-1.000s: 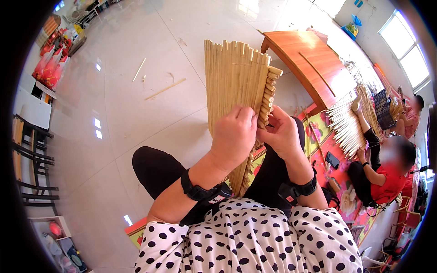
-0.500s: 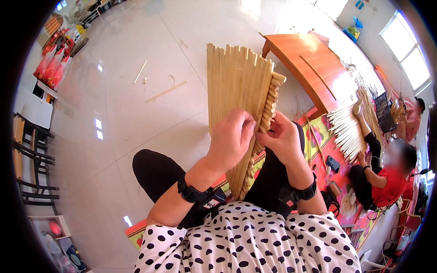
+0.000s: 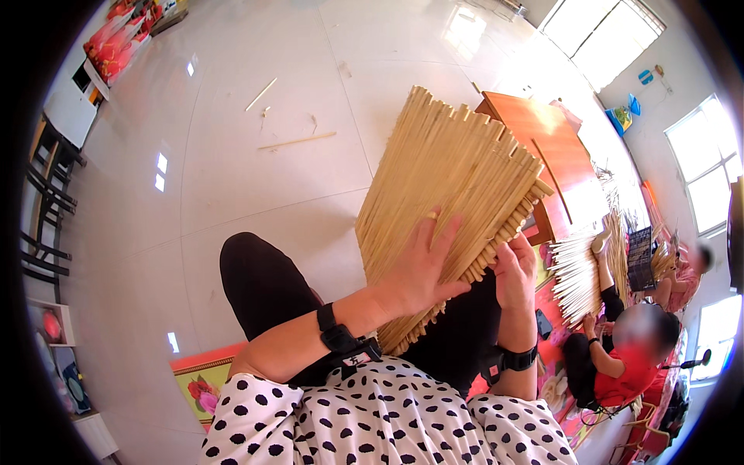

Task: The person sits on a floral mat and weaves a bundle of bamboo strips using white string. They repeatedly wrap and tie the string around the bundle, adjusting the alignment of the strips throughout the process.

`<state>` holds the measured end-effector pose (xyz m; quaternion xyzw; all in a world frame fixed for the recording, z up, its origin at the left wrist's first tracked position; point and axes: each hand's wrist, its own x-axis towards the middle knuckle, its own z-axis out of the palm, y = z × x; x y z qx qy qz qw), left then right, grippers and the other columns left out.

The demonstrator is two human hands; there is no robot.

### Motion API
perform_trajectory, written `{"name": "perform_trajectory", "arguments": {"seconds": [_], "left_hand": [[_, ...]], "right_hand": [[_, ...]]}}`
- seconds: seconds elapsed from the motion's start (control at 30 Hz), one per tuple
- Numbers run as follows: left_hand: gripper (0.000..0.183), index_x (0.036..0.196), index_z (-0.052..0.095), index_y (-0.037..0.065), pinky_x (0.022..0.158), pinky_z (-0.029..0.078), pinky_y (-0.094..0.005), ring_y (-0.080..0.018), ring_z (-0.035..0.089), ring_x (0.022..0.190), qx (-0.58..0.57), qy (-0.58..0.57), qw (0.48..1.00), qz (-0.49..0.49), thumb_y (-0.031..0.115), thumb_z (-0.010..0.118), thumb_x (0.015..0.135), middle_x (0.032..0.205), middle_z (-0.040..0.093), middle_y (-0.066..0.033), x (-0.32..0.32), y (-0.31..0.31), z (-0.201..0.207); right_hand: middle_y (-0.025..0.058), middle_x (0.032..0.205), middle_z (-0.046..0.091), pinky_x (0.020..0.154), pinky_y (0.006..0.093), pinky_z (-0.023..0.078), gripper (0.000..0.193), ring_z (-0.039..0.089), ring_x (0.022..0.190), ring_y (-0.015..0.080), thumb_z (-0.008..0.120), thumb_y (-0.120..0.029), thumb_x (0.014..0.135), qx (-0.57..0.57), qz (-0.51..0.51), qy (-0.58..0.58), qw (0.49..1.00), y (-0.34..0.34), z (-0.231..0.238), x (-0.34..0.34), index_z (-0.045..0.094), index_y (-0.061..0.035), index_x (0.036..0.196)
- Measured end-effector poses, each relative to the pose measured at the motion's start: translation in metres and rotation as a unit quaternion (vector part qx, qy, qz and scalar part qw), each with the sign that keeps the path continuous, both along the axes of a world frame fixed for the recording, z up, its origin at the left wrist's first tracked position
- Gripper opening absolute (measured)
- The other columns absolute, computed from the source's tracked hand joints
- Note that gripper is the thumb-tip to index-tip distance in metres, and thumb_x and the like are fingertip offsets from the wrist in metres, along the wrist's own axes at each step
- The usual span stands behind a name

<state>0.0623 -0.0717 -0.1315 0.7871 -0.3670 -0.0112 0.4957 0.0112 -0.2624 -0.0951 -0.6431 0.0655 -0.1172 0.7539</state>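
A fan-shaped panel of pale yellow stalks [image 3: 442,178], laid side by side, slants across my lap. Its far end is uneven, and a row of rounded short stalk ends [image 3: 505,232] runs down its right side. My left hand [image 3: 415,271] lies flat on the lower part of the panel, fingers spread, the thumb reaching toward the row. At the right edge, my right hand [image 3: 515,275] is closed with thumb and fingers pinching the stalk ends. The exact stalk between those fingers is partly hidden. The panel's lower tip rests by my shirt, between my knees.
A reddish-brown wooden table [image 3: 535,128] stands beyond the panel, a loose stick on it. At right, a person in red [image 3: 632,372] sits by a spread of stalks [image 3: 577,271]; another person sits farther back. Loose sticks [image 3: 298,142] lie on the tiled floor. Black-legged furniture [image 3: 48,209] stands left.
The panel has tilted, its top swinging right. My left hand has gone from a closed grip near the row to lying spread on the panel. My right hand has moved right along with the edge.
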Motion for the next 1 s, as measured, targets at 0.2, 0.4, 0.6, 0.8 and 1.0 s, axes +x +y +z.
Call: {"name": "perform_trajectory", "arguments": {"seconds": [0.2,0.4,0.6,0.8,1.0], "left_hand": [[0.109,0.157,0.011,0.009,0.115,0.028,-0.0517,-0.0512,0.019,0.142,0.1,0.1,0.989,-0.051,0.037,0.081,0.078,0.155,0.013,-0.0336,-0.015,-0.007,-0.012],[0.108,0.157,0.011,0.009,0.115,0.027,-0.0521,-0.0511,0.016,0.143,0.101,0.107,0.987,-0.064,0.035,0.08,0.078,0.156,0.011,-0.0332,-0.017,-0.014,-0.02],[0.108,0.157,0.011,0.009,0.114,0.029,-0.054,-0.0533,0.019,0.141,0.088,0.101,0.989,-0.061,0.034,0.08,0.077,0.155,0.012,-0.0336,-0.019,-0.017,-0.024],[0.109,0.157,0.011,0.009,0.113,0.03,-0.0539,-0.0541,0.021,0.14,0.075,0.075,0.993,-0.059,0.033,0.08,0.077,0.153,0.014,-0.036,-0.021,-0.016,-0.028],[0.111,0.157,0.01,0.007,0.114,0.03,-0.0519,-0.0529,0.021,0.14,0.085,0.109,0.988,-0.069,0.032,0.082,0.075,0.153,0.014,-0.0359,-0.021,-0.019,-0.03]], "right_hand": [[0.0055,0.103,0.065,0.067,0.021,0.048,0.033,0.06,0.08,0.0083,0.061,-0.013,0.095,-0.011,-0.065,0.02,0.998,0.001,0.002,0.002,0.056,0.0028,0.125],[0.0029,0.093,0.065,0.059,0.0196,0.041,0.03,0.054,0.072,0.0046,0.064,-0.016,0.095,-0.033,-0.133,0.043,0.99,0.003,0.005,0.006,0.061,0.0011,0.119],[0.0052,0.098,0.067,0.068,0.0217,0.046,0.03,0.059,0.08,0.0079,0.066,-0.016,0.094,-0.08,-0.172,0.05,0.98,0.002,0.006,0.008,0.062,0.003,0.117],[0.0107,0.105,0.069,0.082,0.028,0.05,0.033,0.064,0.091,0.0149,0.071,-0.011,0.089,-0.157,-0.195,0.059,0.966,0.003,0.004,0.014,0.062,0.0075,0.114],[0.0093,0.101,0.07,0.081,0.0282,0.051,0.03,0.064,0.089,0.0132,0.071,-0.01,0.088,-0.186,-0.207,0.074,0.958,0.004,0.005,0.015,0.064,0.0073,0.112]]}}
